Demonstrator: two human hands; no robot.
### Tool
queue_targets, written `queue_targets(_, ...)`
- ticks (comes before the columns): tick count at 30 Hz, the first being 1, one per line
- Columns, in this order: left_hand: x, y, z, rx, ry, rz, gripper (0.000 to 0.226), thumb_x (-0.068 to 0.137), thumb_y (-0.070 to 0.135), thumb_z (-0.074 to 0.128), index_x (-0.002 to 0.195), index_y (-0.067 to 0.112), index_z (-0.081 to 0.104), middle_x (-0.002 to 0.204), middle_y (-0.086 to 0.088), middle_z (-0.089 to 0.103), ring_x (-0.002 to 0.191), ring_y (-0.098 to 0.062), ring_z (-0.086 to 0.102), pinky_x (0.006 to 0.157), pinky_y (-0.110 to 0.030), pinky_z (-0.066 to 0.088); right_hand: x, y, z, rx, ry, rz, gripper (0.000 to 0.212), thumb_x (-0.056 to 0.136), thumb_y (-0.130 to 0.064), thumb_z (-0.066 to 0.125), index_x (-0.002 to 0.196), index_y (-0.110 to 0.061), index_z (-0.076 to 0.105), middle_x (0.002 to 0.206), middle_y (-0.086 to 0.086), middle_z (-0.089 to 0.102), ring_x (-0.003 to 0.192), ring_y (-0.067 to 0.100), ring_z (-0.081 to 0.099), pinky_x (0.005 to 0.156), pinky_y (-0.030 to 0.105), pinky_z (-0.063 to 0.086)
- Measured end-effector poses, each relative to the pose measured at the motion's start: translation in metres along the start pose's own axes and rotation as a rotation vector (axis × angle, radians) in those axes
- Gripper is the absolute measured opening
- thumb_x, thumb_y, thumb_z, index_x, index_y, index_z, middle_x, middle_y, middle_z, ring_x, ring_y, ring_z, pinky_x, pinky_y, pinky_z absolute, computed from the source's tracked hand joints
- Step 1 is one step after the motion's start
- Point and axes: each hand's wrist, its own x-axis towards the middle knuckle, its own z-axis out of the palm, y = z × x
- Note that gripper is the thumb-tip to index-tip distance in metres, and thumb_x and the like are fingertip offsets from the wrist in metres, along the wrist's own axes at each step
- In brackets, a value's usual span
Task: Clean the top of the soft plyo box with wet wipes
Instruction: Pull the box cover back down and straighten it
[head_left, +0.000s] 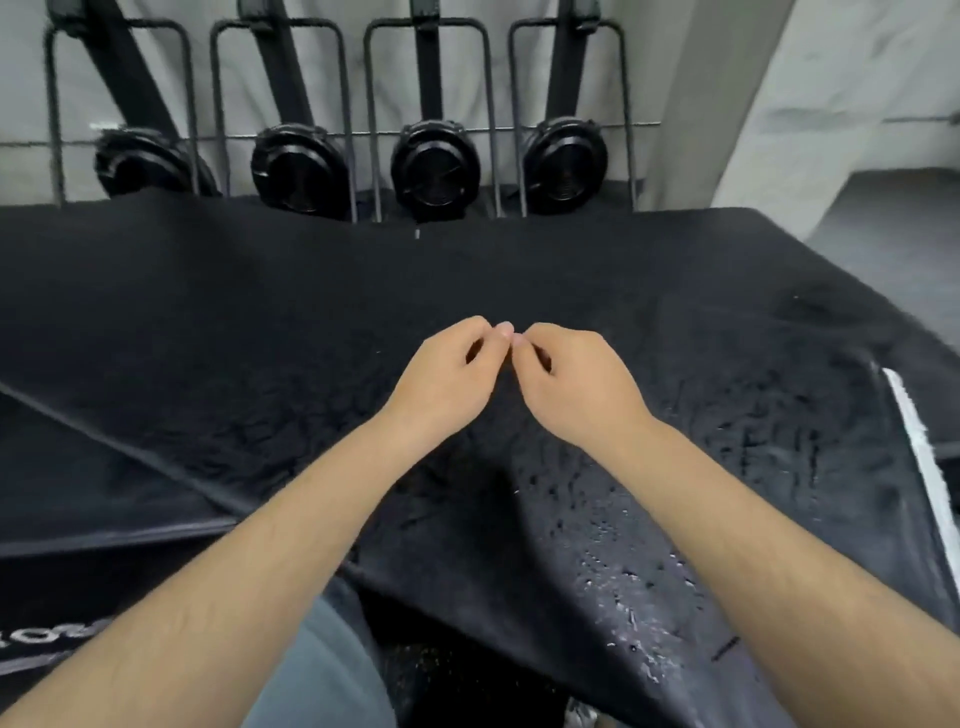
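The black box (260, 312) fills most of what I see, its soft top spread under and all around both hands. On the near side of the right hand (576, 384) the top shines with beads of water (623, 561). Beyond the hands and off to the left it looks dull and dry. So I judge the wiping partly done, with the far and left stretches left to do. No wipe shows anywhere.

Behind the box, well beyond the hands, a pale wall (857, 78) backs a wire rack (358, 135) holding four black discs (435, 166). A lower black box (78, 493) sits left of the left hand (447, 374). A white strip (919, 447) edges the box far to the right.

Both hands hover together, fingers curled, tips meeting. I cannot tell whether they pinch anything.
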Motion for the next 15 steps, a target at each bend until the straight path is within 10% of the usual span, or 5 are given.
queue_targets(15,0.235,0.011,0.19,0.238,-0.34,0.061,0.027,0.1,0.047,0.047,0.094,0.025,0.061,0.091,0.005,0.065,0.086,-0.017,0.063,0.08,-0.036,0.052,0.111,0.242,-0.077,-0.409,-0.021,0.327,0.03,0.106,-0.036,0.039,0.096,-0.015,0.058,0.09,0.0,0.058,0.089,0.027,0.06,0.067,0.033,0.04)
